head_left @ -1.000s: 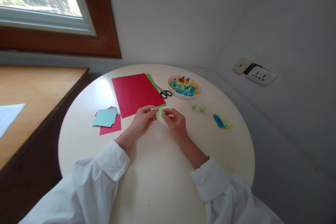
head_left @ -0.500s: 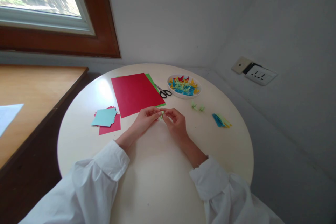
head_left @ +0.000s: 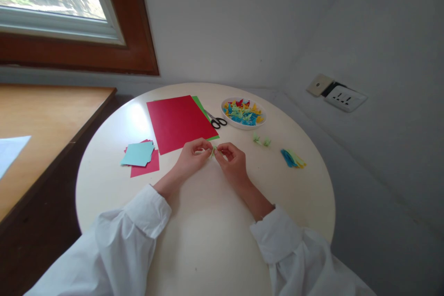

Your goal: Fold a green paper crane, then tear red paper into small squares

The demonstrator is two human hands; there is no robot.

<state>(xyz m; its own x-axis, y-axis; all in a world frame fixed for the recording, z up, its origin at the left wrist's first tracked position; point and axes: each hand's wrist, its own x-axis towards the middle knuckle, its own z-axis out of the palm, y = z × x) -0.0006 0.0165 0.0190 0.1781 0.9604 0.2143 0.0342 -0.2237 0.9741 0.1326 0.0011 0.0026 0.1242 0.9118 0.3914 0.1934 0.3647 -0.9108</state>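
Note:
Between my fingertips, over the middle of the round table, is a small folded piece of light green paper [head_left: 212, 151]. My left hand [head_left: 194, 156] pinches it from the left, thumb and fingers closed. From the other side my right hand [head_left: 231, 159] grips it between thumb and forefinger. Most of the paper is hidden by the fingers, so its exact shape cannot be made out. Two small light green folded paper pieces [head_left: 261, 141] lie to the right, beyond my right hand. Farther right is a bundle of blue, green and yellow paper strips [head_left: 293, 159].
A white bowl [head_left: 261, 125] of colourful folded paper pieces stands at the back. Black-handled scissors [head_left: 216, 123] lie beside a large red sheet [head_left: 180, 122] on a green one [head_left: 198, 101]. Light blue and red paper squares [head_left: 138, 154] lie left on the white table [head_left: 208, 240].
The light green paper was spread flatter between my hands; now it looks narrow and folded. My fingertips have come closer together around it. The other items stay in place.

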